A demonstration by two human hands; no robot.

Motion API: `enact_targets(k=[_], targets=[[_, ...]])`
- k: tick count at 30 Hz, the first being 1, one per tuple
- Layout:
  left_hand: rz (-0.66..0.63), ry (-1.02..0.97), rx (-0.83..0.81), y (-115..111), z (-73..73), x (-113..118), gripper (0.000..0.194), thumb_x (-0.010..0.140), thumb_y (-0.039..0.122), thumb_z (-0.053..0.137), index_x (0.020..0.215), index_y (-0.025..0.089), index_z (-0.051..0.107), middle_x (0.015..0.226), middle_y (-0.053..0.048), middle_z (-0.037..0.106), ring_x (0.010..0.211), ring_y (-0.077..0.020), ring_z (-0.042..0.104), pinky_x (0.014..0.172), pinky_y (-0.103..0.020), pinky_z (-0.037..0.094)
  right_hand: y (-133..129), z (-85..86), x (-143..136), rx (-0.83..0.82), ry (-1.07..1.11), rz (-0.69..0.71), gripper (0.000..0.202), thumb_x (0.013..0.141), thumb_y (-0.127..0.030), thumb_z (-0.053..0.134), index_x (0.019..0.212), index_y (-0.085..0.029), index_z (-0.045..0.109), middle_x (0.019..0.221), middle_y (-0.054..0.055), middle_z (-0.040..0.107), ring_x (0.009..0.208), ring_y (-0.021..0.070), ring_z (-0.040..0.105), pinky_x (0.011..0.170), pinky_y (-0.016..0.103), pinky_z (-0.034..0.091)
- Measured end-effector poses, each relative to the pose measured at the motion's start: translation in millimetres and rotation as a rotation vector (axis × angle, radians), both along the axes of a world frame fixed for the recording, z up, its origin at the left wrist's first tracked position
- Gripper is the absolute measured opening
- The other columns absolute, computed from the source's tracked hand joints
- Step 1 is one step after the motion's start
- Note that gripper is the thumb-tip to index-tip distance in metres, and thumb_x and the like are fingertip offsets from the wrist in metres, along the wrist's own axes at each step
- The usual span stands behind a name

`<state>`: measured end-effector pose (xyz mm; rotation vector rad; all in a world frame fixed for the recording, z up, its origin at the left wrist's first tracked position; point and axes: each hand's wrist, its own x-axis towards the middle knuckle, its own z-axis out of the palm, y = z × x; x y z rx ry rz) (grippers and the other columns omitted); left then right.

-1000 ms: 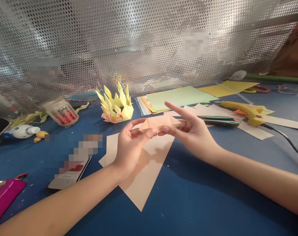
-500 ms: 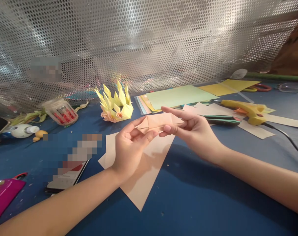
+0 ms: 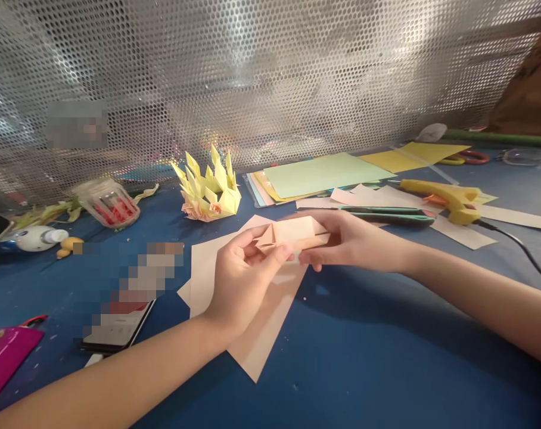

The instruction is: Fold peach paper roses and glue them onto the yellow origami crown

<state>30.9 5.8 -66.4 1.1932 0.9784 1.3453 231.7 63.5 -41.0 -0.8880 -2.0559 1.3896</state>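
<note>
A small folded piece of pale peach paper (image 3: 292, 231), with pointed ends and a flat band across its middle, is held up between my two hands. My left hand (image 3: 239, 286) pinches its left end, thumb along the near edge and fingers behind. At the right end, my right hand (image 3: 355, 238) has its fingers closed round the paper, hiding that tip. Beneath them, flat peach sheets (image 3: 248, 351) lie on the blue table (image 3: 364, 369). Beyond stands a yellow folded-paper crown (image 3: 212, 190) with small pink paper roses at its base.
At right are a yellow glue gun (image 3: 449, 196) with its cord, a green utility knife (image 3: 386, 215) and cut paper strips. Coloured sheets (image 3: 328, 176) lie behind. A phone (image 3: 118, 328), a plastic jar (image 3: 109, 202) and a magenta case (image 3: 11, 357) are at left. A perforated metal screen (image 3: 270, 77) rises behind.
The folded paper has come down slightly and tilted, showing its left end more openly. My right hand's raised index finger has come down, and the hand has lowered around the right end.
</note>
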Motion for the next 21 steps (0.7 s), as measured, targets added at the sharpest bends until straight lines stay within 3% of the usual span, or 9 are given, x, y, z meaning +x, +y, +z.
enact_targets(k=[1, 3, 6, 10, 14, 16, 21], targets=[[0.018, 0.004, -0.034, -0.6, -0.1, 0.2, 0.032, 0.080, 0.027, 0.087, 0.108, 0.018, 0.076, 0.098, -0.005, 0.083, 0.091, -0.0207, 0.078, 0.082, -0.028, 0.061, 1.3, 1.6, 1.7, -0.015, -0.059, 0.051, 0.032, 0.081, -0.040, 0.084, 0.102, -0.017, 0.077, 0.076, 0.000, 0.077, 0.066, 0.0138, 0.070, 0.062, 0.024, 0.052], [0.035, 0.016, -0.074, -1.2, -0.2, 0.3, 0.035, 0.077, 0.023, 0.086, 0.109, 0.018, 0.073, 0.099, -0.005, 0.082, 0.091, -0.0202, 0.077, 0.080, -0.028, 0.060, 2.3, 4.3, 4.2, -0.054, -0.137, 0.139, 0.031, 0.086, -0.046, 0.079, 0.083, -0.015, 0.078, 0.079, 0.005, 0.079, 0.068, 0.0151, 0.072, 0.066, 0.026, 0.054], [0.023, -0.021, -0.042, -0.7, -0.7, 0.1, 0.040, 0.073, 0.016, 0.084, 0.111, 0.019, 0.070, 0.093, 0.001, 0.079, 0.088, -0.0147, 0.074, 0.080, -0.023, 0.058, 0.9, 7.1, 6.2, -0.118, -0.153, 0.236, 0.039, 0.093, -0.051, 0.071, 0.089, -0.014, 0.082, 0.089, 0.007, 0.083, 0.068, 0.0153, 0.074, 0.069, 0.027, 0.057], [-0.038, -0.143, -0.039, 1.1, -2.6, -0.4, 0.055, 0.077, 0.017, 0.085, 0.127, 0.022, 0.061, 0.076, 0.008, 0.070, 0.080, -0.0113, 0.070, 0.079, -0.023, 0.056, -4.4, 9.0, 5.2, -0.107, -0.164, 0.277, 0.034, 0.096, -0.046, 0.067, 0.094, -0.016, 0.085, 0.089, 0.006, 0.083, 0.071, 0.0155, 0.074, 0.071, 0.027, 0.057], [-0.114, -0.169, -0.036, 3.1, -4.4, -0.7, 0.026, 0.079, 0.030, 0.090, 0.091, 0.019, 0.069, 0.076, 0.003, 0.072, 0.074, -0.0119, 0.068, 0.075, -0.025, 0.055, -9.2, 7.0, 2.3, -0.060, -0.184, 0.306, 0.034, 0.096, -0.045, 0.067, 0.099, -0.017, 0.086, 0.088, 0.005, 0.082, 0.073, 0.0145, 0.070, 0.067, 0.025, 0.054], [-0.120, -0.163, -0.031, 3.3, -4.3, -0.7, 0.029, 0.077, 0.034, 0.093, 0.075, 0.018, 0.069, 0.073, 0.002, 0.072, 0.071, -0.0116, 0.067, 0.074, -0.024, 0.055, -11.2, 5.1, 1.3, -0.057, -0.218, 0.314, 0.034, 0.096, -0.046, 0.067, 0.101, -0.018, 0.086, 0.087, 0.004, 0.081, 0.072, 0.0134, 0.068, 0.064, 0.023, 0.052], [-0.154, -0.129, -0.020, -0.9, -1.2, -0.6, 0.026, 0.080, 0.036, 0.090, 0.072, 0.019, 0.072, 0.069, 0.001, 0.071, 0.068, -0.0126, 0.066, 0.071, -0.025, 0.055, -17.4, 3.7, -0.7, -0.147, -0.252, 0.310, 0.034, 0.095, -0.046, 0.069, 0.106, -0.018, 0.085, 0.097, 0.005, 0.082, 0.084, 0.0165, 0.073, 0.076, 0.025, 0.057]])
